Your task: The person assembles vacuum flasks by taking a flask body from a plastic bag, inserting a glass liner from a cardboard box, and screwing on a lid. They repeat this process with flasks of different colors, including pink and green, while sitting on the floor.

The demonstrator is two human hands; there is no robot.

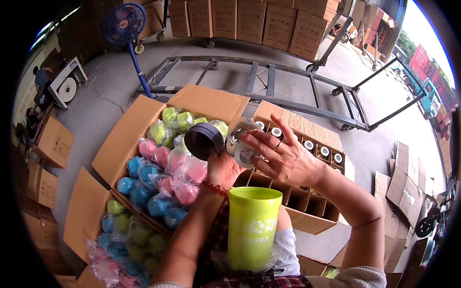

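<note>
My left hand is closed around a dark, hollow, round cap, whose opening shows. Close beside it, my right hand grips a clear, see-through jar with its fingers laid over the side. Whether cap and jar touch is hard to tell. Below both hands a tall lime-green cup with a pale printed pattern stands upright at my lap, its mouth uncovered. Under the left hand is an opened carton of plastic-wrapped green, pink and blue cups.
A divided carton with silver-topped items in some compartments stands behind my right hand. Beyond lie a metal trolley frame, stacked cartons and a blue fan. Flattened cardboard is at right; another person is far left.
</note>
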